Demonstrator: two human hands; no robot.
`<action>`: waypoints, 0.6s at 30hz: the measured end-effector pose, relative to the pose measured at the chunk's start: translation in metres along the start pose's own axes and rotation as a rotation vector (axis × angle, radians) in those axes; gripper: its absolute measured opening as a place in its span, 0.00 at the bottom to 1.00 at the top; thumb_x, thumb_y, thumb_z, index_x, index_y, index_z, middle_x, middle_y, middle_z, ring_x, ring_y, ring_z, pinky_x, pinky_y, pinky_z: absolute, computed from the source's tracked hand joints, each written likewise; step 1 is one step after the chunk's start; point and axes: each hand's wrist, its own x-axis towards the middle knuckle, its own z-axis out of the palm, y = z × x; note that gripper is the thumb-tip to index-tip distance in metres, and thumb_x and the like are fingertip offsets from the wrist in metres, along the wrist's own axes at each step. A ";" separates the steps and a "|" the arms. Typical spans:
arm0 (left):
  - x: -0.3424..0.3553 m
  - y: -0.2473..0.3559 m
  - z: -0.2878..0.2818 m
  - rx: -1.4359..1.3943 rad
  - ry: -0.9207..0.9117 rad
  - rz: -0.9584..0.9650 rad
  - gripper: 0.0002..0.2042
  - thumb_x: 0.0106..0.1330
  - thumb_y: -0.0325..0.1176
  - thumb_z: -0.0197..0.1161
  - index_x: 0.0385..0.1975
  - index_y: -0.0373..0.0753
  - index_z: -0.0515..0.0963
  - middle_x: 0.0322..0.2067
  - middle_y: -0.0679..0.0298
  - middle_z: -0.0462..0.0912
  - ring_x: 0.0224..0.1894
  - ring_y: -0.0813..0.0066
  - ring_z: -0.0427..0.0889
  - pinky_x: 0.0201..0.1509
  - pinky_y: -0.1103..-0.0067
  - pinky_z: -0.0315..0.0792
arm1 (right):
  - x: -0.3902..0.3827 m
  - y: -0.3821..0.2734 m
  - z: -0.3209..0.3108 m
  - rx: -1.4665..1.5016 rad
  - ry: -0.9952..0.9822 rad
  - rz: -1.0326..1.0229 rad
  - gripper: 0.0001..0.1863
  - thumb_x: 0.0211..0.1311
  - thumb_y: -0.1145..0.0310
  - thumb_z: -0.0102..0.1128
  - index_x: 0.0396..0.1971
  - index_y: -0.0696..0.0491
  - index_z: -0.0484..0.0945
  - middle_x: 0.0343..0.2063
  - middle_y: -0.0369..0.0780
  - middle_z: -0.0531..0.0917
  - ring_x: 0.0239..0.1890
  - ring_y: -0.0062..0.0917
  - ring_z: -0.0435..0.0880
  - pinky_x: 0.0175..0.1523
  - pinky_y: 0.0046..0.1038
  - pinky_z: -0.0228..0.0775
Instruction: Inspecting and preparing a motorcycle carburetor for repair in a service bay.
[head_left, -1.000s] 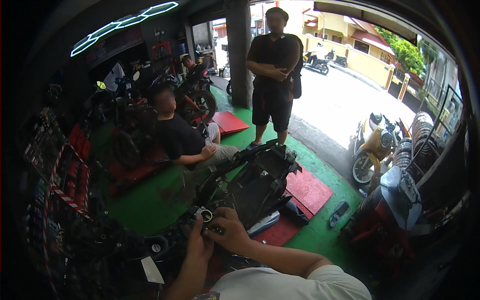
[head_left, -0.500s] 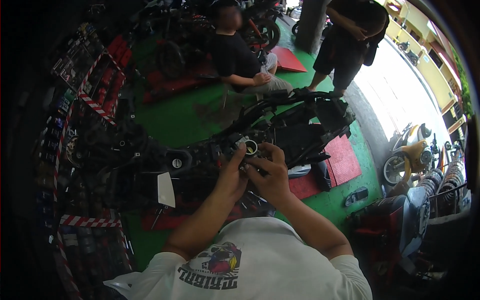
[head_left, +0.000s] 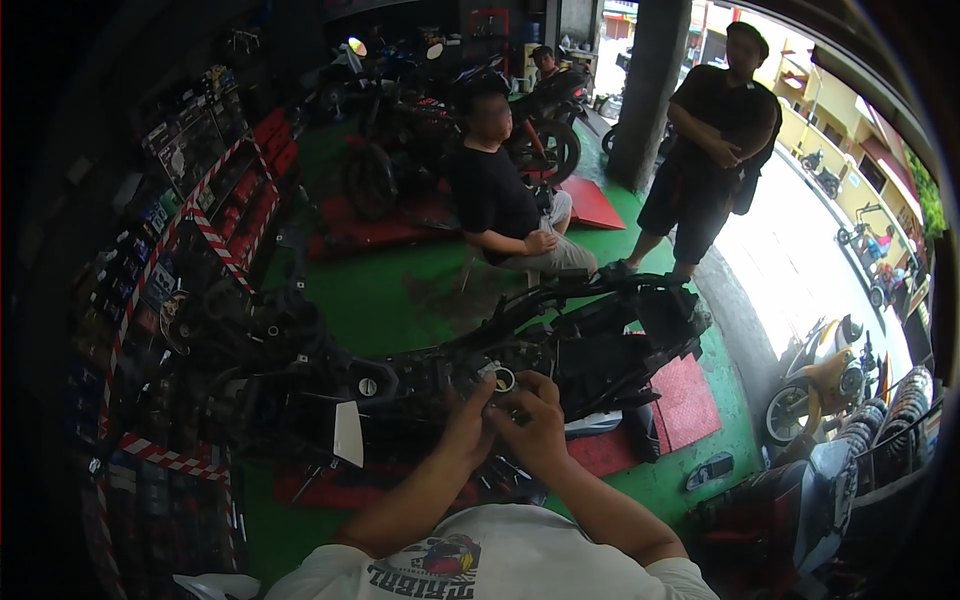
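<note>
1 round-mouthed metal part (head_left: pixel 504 381), apparently loose, its handling seemingly unfinished, held over 1 motorcycle (head_left: pixel 590 357) already largely stripped to its frame, left hand (head_left: pixel 470 422) gripping the part's left side, right hand (head_left: pixel 537 424) pinching its lower right.

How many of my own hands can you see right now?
2: your left hand on the left and your right hand on the right, both at the round metal part.
</note>
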 end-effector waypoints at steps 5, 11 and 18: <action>0.009 0.000 0.000 -0.012 -0.037 0.045 0.19 0.70 0.34 0.67 0.56 0.41 0.71 0.47 0.63 0.81 0.49 0.71 0.82 0.51 0.74 0.80 | 0.005 0.004 0.000 0.013 0.004 -0.022 0.10 0.50 0.68 0.76 0.34 0.52 0.89 0.55 0.45 0.76 0.57 0.38 0.77 0.58 0.35 0.74; 0.002 0.007 0.012 0.020 -0.045 0.018 0.14 0.71 0.39 0.67 0.51 0.40 0.77 0.46 0.64 0.83 0.49 0.71 0.83 0.54 0.73 0.79 | 0.006 0.011 -0.001 -0.019 0.027 -0.082 0.10 0.50 0.69 0.76 0.34 0.52 0.89 0.55 0.45 0.76 0.56 0.36 0.78 0.54 0.32 0.77; -0.003 0.000 0.010 0.006 -0.070 0.011 0.14 0.71 0.37 0.66 0.52 0.40 0.76 0.46 0.64 0.82 0.49 0.71 0.83 0.54 0.73 0.79 | 0.000 0.002 -0.006 -0.005 0.046 -0.035 0.10 0.48 0.69 0.77 0.33 0.52 0.89 0.55 0.46 0.77 0.56 0.38 0.78 0.57 0.36 0.75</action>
